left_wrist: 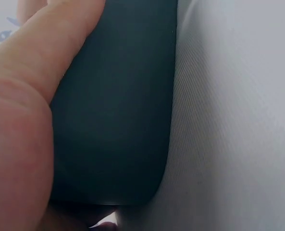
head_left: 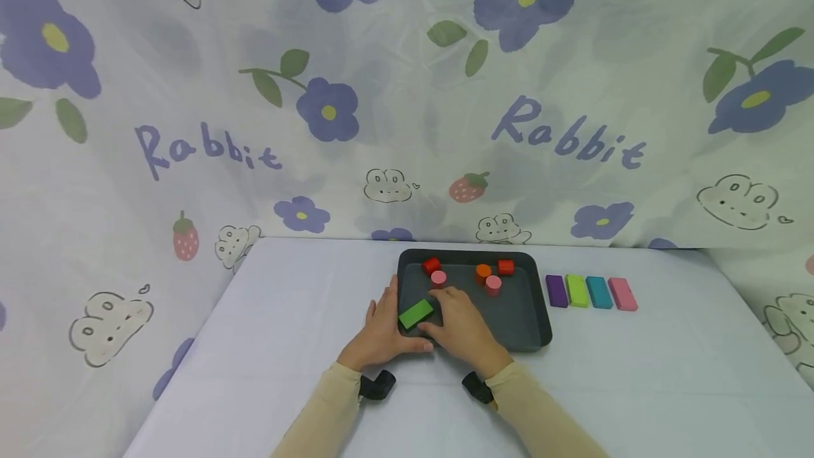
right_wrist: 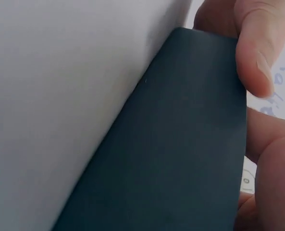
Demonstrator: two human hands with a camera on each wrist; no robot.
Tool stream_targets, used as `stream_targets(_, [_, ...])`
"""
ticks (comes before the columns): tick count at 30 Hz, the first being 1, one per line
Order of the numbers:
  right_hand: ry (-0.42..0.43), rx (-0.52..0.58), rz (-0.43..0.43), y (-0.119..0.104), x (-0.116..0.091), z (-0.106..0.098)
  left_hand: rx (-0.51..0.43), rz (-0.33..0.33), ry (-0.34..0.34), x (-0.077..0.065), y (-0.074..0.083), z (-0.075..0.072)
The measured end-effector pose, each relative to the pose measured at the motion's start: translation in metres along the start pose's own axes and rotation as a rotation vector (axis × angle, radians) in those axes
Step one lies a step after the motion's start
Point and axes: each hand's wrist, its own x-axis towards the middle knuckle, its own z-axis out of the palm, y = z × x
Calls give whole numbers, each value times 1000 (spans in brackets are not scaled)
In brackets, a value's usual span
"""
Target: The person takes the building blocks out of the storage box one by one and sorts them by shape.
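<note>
A green rectangular block lies slanted in the front left corner of a dark grey tray. My left hand rests along the tray's left wall with straight fingers, its thumb stretched across the front corner. In the left wrist view, the tray's outer wall fills the middle beside my thumb. Over the tray's front wall reaches my right hand, its thumb and index finger spread around the block's right end. The right wrist view shows the outer wall and hides the block.
Toward the tray's back sit red pieces, pink cylinders and an orange cylinder. Right of the tray, purple, lime, teal and pink blocks form a row on the white table. A patterned curtain hangs behind.
</note>
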Motion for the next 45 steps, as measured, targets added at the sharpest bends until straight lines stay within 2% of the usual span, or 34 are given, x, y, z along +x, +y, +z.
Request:
stream_targets(8, [0, -12, 19, -6, 6, 5, -26, 24, 11, 3, 1, 0])
stream_targets(14, [-13, -23, 24, -7, 10, 4, -32, 19, -1, 3, 1, 0])
stream_targets(29, [-135, -62, 51, -13, 26, 7, -33, 19, 6, 2, 1, -1])
stream_targets(38, [-131, -104, -3, -13, 29, 9, -32, 43, 15, 1, -1, 1])
stream_targets(45, [-156, -98, -13, -11, 30, 8, -44, 49, 15, 1, -2, 1])
